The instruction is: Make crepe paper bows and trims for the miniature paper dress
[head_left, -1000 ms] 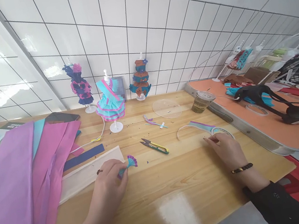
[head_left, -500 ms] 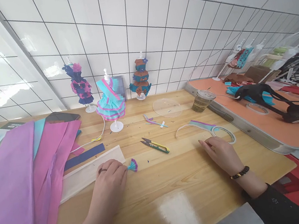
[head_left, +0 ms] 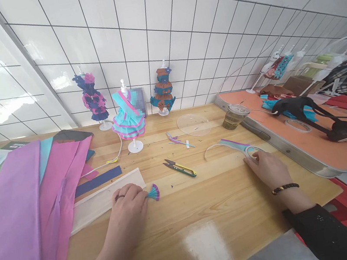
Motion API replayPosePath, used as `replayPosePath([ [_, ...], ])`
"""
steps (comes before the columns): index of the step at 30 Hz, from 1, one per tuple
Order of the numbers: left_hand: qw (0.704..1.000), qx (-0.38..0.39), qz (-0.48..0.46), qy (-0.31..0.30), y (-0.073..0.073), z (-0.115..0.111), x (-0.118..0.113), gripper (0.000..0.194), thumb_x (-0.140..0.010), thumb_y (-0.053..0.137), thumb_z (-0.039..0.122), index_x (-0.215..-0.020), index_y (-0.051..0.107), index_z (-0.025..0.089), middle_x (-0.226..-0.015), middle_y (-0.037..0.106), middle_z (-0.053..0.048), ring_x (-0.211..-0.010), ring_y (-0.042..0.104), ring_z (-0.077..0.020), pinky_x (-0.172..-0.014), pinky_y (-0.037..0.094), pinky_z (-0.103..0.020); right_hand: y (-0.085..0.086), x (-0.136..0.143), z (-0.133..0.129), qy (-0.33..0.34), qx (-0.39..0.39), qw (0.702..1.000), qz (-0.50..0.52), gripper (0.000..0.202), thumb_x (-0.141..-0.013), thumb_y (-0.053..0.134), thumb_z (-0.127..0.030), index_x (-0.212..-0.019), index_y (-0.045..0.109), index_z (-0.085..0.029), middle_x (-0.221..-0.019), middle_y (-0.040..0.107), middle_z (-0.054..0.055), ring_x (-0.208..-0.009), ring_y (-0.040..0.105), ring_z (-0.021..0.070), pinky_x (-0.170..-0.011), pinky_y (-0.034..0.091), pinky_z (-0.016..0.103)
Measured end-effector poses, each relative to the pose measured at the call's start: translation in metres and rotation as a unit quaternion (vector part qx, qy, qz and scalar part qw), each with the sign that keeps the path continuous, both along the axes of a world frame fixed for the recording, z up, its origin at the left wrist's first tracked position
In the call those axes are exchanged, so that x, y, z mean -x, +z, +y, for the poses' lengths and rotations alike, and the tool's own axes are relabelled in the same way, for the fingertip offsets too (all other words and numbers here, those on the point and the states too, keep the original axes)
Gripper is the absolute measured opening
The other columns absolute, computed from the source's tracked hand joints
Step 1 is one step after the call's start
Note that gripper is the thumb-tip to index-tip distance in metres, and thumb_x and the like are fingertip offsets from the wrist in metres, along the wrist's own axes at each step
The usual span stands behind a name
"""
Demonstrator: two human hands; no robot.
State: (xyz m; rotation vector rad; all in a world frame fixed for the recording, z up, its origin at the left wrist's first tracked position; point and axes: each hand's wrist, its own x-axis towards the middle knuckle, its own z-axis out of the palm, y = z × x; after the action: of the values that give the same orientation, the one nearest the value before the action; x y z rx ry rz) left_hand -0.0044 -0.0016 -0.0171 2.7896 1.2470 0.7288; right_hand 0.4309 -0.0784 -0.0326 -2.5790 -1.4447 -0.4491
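My left hand [head_left: 130,207] rests on the table, fingers closed on the gathered end of a small pleated paper fan [head_left: 153,193], turquoise with a purple edge. Beneath that hand lies a long cream strip [head_left: 105,201]. On the right, my right hand [head_left: 269,169] has its thumb and fingers closed around the near side of a roll of clear tape [head_left: 249,149], partly hiding it. A turquoise strip with a purple border [head_left: 233,143] touches the roll, and a loose tape end curls leftward. Between my hands lie thread snips [head_left: 179,168] with yellow and green handles.
Purple, pink and turquoise paper sheets [head_left: 11,208] cover the left side. Small dress stands line the wall, the turquoise dress [head_left: 128,115] nearest. A lidded cup [head_left: 236,115], a clear disc [head_left: 194,125] and paper scraps [head_left: 175,138] lie beyond. An orange case [head_left: 298,149] borders the right.
My right hand has moved right and onto the tape roll, closing on it. The left hand has stayed in place with the pleated fan.
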Motion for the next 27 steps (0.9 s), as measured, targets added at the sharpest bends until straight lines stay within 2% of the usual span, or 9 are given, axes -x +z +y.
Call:
replayPosePath([
  [5,1.0,-0.007,0.008,0.008,0.001,-0.002,-0.001,0.02,-0.079,0.046,0.017,-0.091,0.062,0.021,-0.094,0.061,-0.008,-0.099,0.052,-0.0262,-0.085,0.037,-0.043,-0.004,-0.001,-0.003,-0.002,0.01,1.0,0.0,0.038,-0.081,0.038,-0.045,-0.076,0.064,-0.018,-0.079,0.066,0.014,-0.076,0.059,0.0286,-0.058,0.039,0.036],
  [10,1.0,-0.008,-0.029,0.006,0.003,-0.003,-0.003,0.02,-0.08,0.05,0.022,-0.096,0.061,0.019,-0.101,0.059,-0.01,-0.107,0.048,-0.0287,-0.087,0.038,-0.045,0.007,0.015,-0.008,0.032,-0.02,0.999,-0.01,0.036,-0.084,0.036,-0.045,-0.076,0.06,-0.019,-0.079,0.066,0.011,-0.077,0.058,0.0286,-0.06,0.037,0.037],
  [12,0.998,-0.004,-0.068,0.0,0.005,-0.005,-0.004,0.019,-0.08,0.052,0.024,-0.096,0.06,0.018,-0.102,0.058,-0.011,-0.108,0.048,-0.0284,-0.087,0.039,-0.044,0.016,0.029,-0.012,0.075,-0.064,0.995,-0.021,0.034,-0.084,0.038,-0.044,-0.076,0.059,-0.018,-0.079,0.065,0.011,-0.078,0.058,0.028,-0.064,0.036,0.037],
  [16,0.985,0.032,-0.167,-0.011,0.012,-0.009,-0.006,0.026,-0.079,0.054,0.029,-0.103,0.055,0.019,-0.105,0.056,-0.01,-0.107,0.049,-0.0266,-0.089,0.041,-0.044,0.038,0.07,-0.019,0.222,-0.147,0.963,-0.044,0.02,-0.085,0.045,-0.035,-0.082,0.056,-0.018,-0.083,0.065,0.011,-0.08,0.059,0.0233,-0.076,0.035,0.037],
  [20,0.969,0.084,-0.233,-0.021,0.023,-0.015,-0.003,0.042,-0.079,0.056,0.032,-0.118,0.045,0.023,-0.118,0.05,-0.011,-0.113,0.045,-0.0259,-0.093,0.039,-0.044,0.053,0.12,-0.021,0.357,-0.146,0.922,-0.036,0.005,-0.085,0.049,-0.023,-0.083,0.053,-0.02,-0.078,0.066,0.005,-0.074,0.059,0.0185,-0.083,0.034,0.038],
  [23,0.957,0.14,-0.248,-0.05,0.03,-0.018,0.001,0.053,-0.075,0.06,0.036,-0.123,0.041,0.024,-0.122,0.05,-0.011,-0.118,0.042,-0.0258,-0.098,0.036,-0.045,0.057,0.151,-0.02,0.408,-0.131,0.903,-0.014,0.005,-0.085,0.049,-0.017,-0.085,0.053,-0.02,-0.074,0.065,0.003,-0.069,0.058,0.0161,-0.084,0.032,0.039],
  [27,0.933,0.269,-0.227,-0.071,0.032,-0.023,0.0,0.05,-0.076,0.058,0.037,-0.122,0.044,0.024,-0.11,0.061,-0.007,-0.109,0.052,-0.0226,-0.091,0.043,-0.04,0.057,0.172,-0.019,0.433,-0.113,0.894,-0.003,0.008,-0.085,0.047,-0.014,-0.085,0.053,-0.019,-0.071,0.064,0.002,-0.065,0.054,0.0147,-0.083,0.031,0.039],
])
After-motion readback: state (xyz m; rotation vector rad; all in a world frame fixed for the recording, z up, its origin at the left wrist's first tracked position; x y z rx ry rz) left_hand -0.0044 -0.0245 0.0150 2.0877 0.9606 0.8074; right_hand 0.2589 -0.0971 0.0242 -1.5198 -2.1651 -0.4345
